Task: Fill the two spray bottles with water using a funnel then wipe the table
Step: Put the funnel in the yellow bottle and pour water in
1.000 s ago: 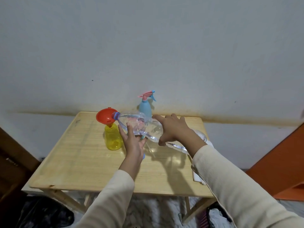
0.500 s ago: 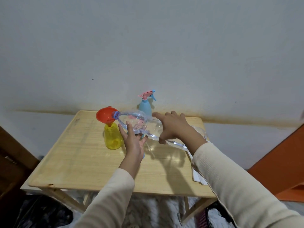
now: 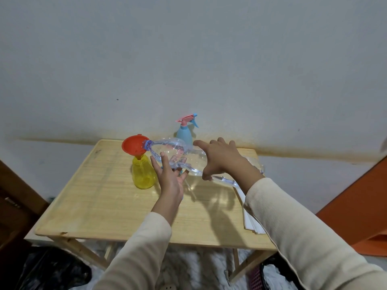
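A large clear water bottle (image 3: 188,154) lies tipped almost flat, its blue-ringed mouth resting in the red funnel (image 3: 132,145). The funnel stands in the neck of the yellow spray bottle (image 3: 143,174), which has no spray head on. My left hand (image 3: 170,176) supports the clear bottle from below near its shoulder. My right hand (image 3: 222,159) grips its body from above. Behind them, by the wall, the blue spray bottle (image 3: 184,133) stands upright with its pink and blue trigger head on.
All this is on a small wooden table (image 3: 100,197) against a grey wall. White paper or cloth (image 3: 250,221) lies at the table's right edge, partly under my right sleeve. An orange cabinet (image 3: 360,208) stands to the right, dark wooden furniture to the left.
The clear bottle has tipped slightly further, its base end a bit higher, with the mouth still in the funnel. Both hands keep their hold.
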### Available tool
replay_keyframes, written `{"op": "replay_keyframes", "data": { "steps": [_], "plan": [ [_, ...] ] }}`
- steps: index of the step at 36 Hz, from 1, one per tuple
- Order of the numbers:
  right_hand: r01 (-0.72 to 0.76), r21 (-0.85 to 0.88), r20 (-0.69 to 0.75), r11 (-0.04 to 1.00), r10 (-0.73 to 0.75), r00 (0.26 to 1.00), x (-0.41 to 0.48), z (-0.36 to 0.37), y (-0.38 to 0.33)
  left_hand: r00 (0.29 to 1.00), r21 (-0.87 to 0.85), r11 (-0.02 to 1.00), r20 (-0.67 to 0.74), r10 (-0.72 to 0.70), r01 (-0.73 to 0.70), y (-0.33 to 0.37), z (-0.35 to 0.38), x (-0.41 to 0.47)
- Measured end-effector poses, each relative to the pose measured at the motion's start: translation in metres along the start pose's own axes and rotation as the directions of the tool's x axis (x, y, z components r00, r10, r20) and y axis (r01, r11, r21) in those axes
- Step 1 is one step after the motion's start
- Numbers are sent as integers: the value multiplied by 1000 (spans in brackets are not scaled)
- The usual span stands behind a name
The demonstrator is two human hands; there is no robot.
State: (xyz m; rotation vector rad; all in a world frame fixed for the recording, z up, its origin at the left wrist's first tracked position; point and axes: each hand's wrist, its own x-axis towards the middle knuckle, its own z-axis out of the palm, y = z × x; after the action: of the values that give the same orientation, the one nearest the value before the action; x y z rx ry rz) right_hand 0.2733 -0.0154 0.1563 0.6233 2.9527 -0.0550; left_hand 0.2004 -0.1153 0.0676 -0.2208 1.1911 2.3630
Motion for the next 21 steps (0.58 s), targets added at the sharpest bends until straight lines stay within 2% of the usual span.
{"op": "replay_keyframes", "data": {
  "steps": [21],
  "plan": [
    [0, -13, -1, 1000, 0, 1000, -2, -2, -6, 1000, -44, 999, 11, -17, 18, 2, -3, -1]
  ]
}}
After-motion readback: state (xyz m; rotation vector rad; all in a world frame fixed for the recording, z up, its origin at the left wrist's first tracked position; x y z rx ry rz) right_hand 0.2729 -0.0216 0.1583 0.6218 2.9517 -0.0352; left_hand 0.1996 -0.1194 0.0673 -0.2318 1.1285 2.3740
